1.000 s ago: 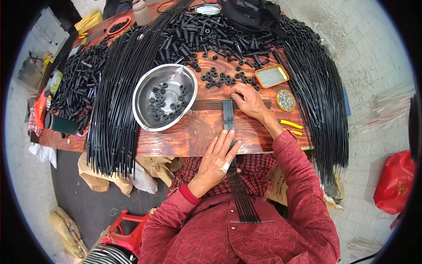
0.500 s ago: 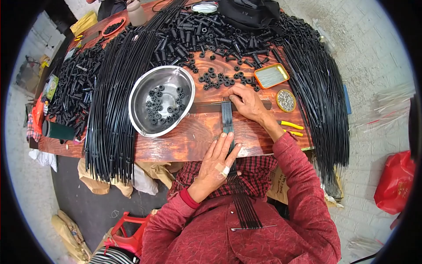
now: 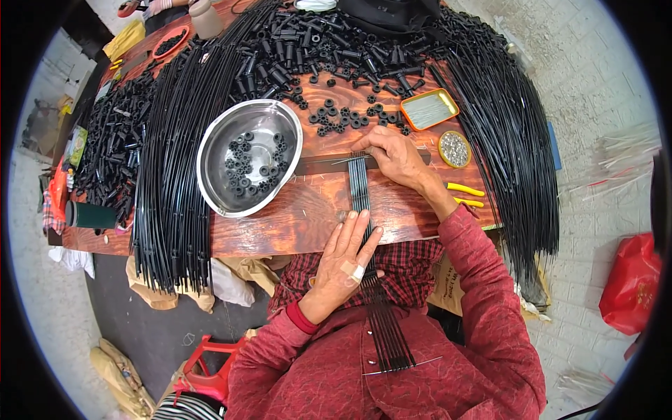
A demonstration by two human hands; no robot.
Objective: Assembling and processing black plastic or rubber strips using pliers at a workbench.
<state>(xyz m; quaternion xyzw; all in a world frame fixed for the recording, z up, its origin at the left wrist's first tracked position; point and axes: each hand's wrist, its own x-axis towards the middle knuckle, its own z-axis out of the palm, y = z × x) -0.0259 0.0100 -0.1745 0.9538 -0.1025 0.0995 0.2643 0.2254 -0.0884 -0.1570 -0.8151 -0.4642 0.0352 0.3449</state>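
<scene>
A flat row of thin black rods [image 3: 359, 183] runs from a dark bar [image 3: 318, 165] on the table down over my lap. My left hand [image 3: 343, 255] lies across the row at the table's near edge, fingers stretched out and resting on the rods. At the far end, my right hand [image 3: 395, 159] is closed in a pinch on a thin metal wire [image 3: 343, 161], which sticks out to the left of the rods. Its fingertips are partly hidden. Another thin wire [image 3: 420, 363] crosses the row's lower end, over my red jacket.
Left of the row stands a steel bowl [image 3: 211, 197] with black ribbed parts. Right are an orange-rimmed tin of thin pins [image 3: 428, 110], a round dish of small silver pieces [image 3: 455, 149] and yellow-handled pliers [image 3: 465, 190]. Black rod bundles [image 3: 178, 168] flank both sides. Another person's hand [image 3: 159, 6] shows far left.
The wire at my right fingertips now juts out further left of the rods. The row's lower end has slid slightly down my lap. Another person's hand has come into view far left.
</scene>
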